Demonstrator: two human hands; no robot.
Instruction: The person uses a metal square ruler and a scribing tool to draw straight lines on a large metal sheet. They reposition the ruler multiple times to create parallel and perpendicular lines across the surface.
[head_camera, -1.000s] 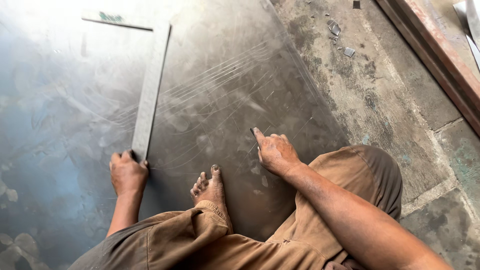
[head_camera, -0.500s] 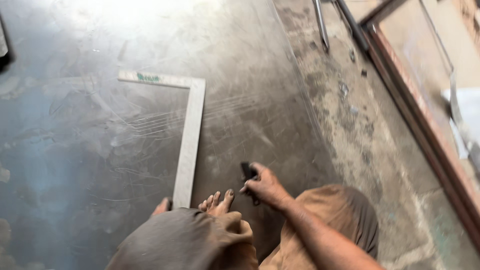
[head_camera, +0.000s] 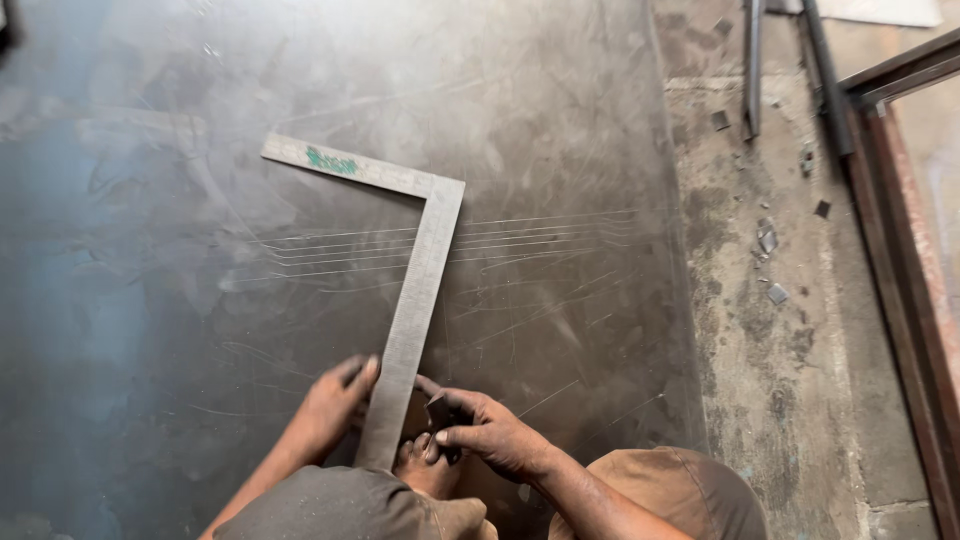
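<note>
A person squats on a big dark metal sheet (head_camera: 200, 300) that lies flat on the floor. A steel square (head_camera: 420, 290), shaped like the letter L, lies on the sheet. Its long arm runs from the corner at about 12 o'clock down toward the person at 6 o'clock. Its short arm goes off toward 10 o'clock and has a green mark on it.

The left hand (head_camera: 335, 400) is at 7 o'clock. It presses on the left edge of the long arm, with its fingers bent down on the steel, holding it flat on the sheet.

The right hand (head_camera: 495, 435) is at 6 o'clock, just right of the long arm. Its fingers are closed around a small dark tool (head_camera: 440, 412), and the tool sits right beside the edge of the square.

A bare foot (head_camera: 425, 470) rests on the sheet between the two hands, by the bottom end of the square.

Thin scratched lines (head_camera: 520, 235) run across the sheet at about 1 o'clock. At 3 o'clock is the grey concrete floor (head_camera: 770, 380), with small metal scraps (head_camera: 770, 240) on it. Long metal bars (head_camera: 752, 60) lie at 2 o'clock.
</note>
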